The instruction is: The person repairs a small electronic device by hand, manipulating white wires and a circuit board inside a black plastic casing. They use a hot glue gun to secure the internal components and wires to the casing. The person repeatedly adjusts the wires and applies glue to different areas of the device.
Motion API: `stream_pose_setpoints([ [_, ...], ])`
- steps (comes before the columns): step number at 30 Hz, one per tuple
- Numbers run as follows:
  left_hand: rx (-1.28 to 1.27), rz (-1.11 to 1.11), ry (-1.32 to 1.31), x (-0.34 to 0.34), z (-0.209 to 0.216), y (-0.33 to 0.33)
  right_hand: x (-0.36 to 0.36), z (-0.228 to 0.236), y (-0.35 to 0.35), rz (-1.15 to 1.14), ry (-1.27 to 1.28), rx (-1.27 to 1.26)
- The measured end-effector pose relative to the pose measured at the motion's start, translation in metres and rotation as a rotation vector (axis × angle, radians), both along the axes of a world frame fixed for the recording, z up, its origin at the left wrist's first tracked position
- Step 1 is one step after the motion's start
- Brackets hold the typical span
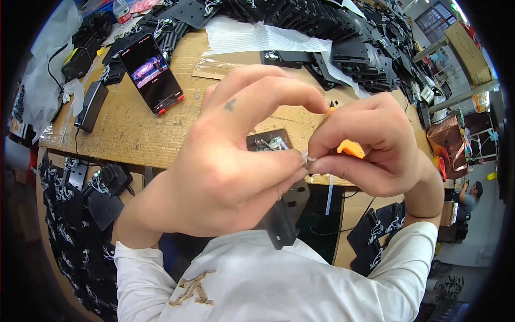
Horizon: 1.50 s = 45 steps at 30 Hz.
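The fingertips of my left hand and my right hand meet in a pinch on a small whitish wire end, mostly covered by the fingers. Left index finger arches upward, away from the thumb. An orange-handled tool is tucked in my right palm, and its kind is hidden. Below the hands, at the table's near edge, a black plastic housing tilts toward me. Its upper part, partly behind my left hand, shows white wires and a bit of circuit board. A pale translucent strip hangs beside it.
A phone with a lit screen stands on the wooden table, left of my hands. Black panels pile up at the back, beside white foam sheeting. More wired panels lie below right and left. A person is far right.
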State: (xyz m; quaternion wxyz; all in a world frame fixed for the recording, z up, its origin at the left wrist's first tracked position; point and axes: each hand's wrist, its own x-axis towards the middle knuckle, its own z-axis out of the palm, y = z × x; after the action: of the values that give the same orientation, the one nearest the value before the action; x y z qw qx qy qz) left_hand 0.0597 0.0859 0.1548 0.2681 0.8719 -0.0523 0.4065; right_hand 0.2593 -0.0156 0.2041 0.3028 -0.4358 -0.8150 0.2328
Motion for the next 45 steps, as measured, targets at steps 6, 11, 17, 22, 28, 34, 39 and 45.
stream_pose_setpoints([
  [6,0.053,0.166,-0.044,-0.008,0.003,-0.008,-0.010,-0.022,-0.006,-0.136,0.267,0.043],
  [11,0.130,0.334,-0.068,-0.010,0.006,-0.019,-0.022,-0.034,-0.011,-0.241,0.480,0.025],
  [17,0.203,0.474,-0.116,-0.006,-0.001,-0.027,-0.044,-0.055,-0.016,-0.359,0.877,-0.014],
  [22,0.241,0.542,-0.119,-0.006,-0.009,-0.034,-0.050,-0.065,-0.008,-0.410,1.023,0.109],
  [28,0.169,0.567,-0.115,-0.011,-0.023,-0.037,-0.047,-0.063,-0.010,-0.471,0.975,0.154],
  [34,-0.089,0.492,-0.151,-0.013,-0.054,-0.032,-0.039,-0.072,-0.027,-0.623,0.813,0.253],
  [39,-0.045,0.550,-0.139,-0.013,-0.069,-0.034,-0.050,-0.081,-0.035,-0.661,0.427,0.232],
  [45,0.062,0.635,-0.102,-0.014,-0.082,-0.044,-0.062,-0.107,-0.022,-0.616,0.376,0.128],
])
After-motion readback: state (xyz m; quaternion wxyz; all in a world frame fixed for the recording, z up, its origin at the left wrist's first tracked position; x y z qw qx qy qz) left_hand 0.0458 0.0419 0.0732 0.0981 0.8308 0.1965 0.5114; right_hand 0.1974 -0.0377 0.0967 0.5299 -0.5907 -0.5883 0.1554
